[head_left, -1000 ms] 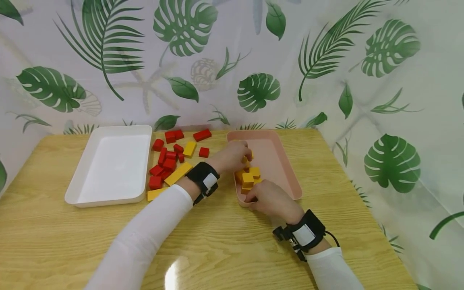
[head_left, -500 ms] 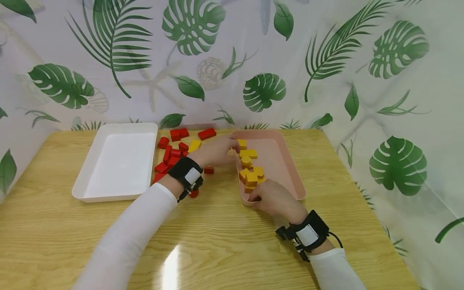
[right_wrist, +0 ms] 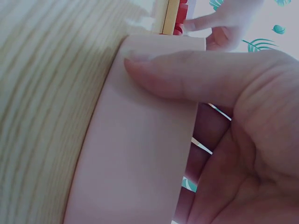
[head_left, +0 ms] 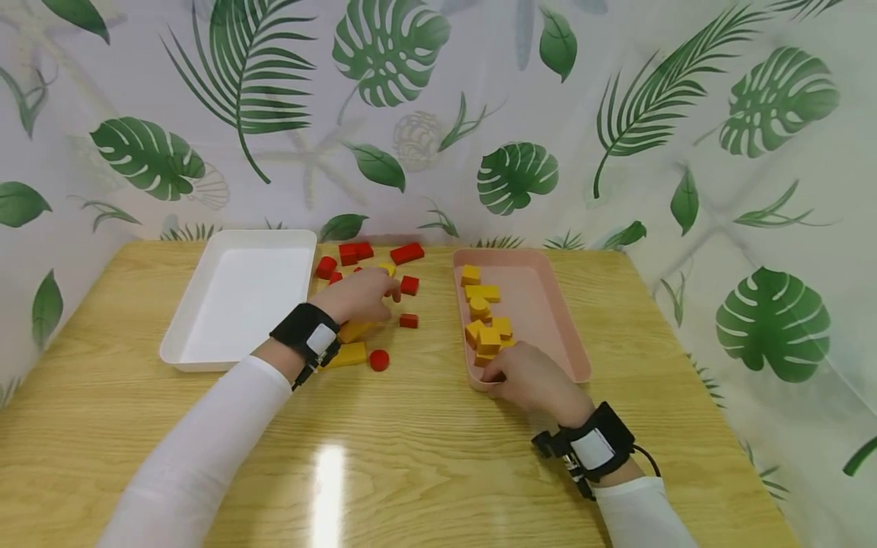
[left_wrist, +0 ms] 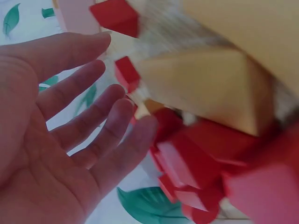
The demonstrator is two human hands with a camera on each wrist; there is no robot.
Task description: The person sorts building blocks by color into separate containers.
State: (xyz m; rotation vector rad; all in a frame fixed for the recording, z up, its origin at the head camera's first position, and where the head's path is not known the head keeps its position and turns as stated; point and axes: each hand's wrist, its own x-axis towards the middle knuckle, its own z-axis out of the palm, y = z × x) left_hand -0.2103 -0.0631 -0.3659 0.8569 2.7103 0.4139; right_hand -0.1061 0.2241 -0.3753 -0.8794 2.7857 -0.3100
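My left hand [head_left: 359,297] hovers over a loose pile of red and yellow toy blocks. In the left wrist view its fingers are spread and hold nothing, with red blocks [left_wrist: 191,154] and a yellow block [left_wrist: 201,86] beyond the fingertips. My right hand [head_left: 537,380] grips the near left corner of a pink tray [head_left: 565,323]. The right wrist view shows the thumb [right_wrist: 163,74] pressed on the tray's outer wall [right_wrist: 131,149], the other fingers over the rim on the inner side. Several yellow blocks [head_left: 488,340] lie along the tray's left side.
A white tray [head_left: 236,304] stands left of the pile. Between pile and pink tray lie small red blocks [head_left: 408,320], and a red round block [head_left: 379,360] sits nearer me. A long red block [head_left: 407,253] lies by the leaf-print backdrop [head_left: 438,175].
My left hand has left the pink tray and moved left to the pile; yellow blocks stay in the tray. The right hand keeps its grip on the corner. The head view has shifted slightly.
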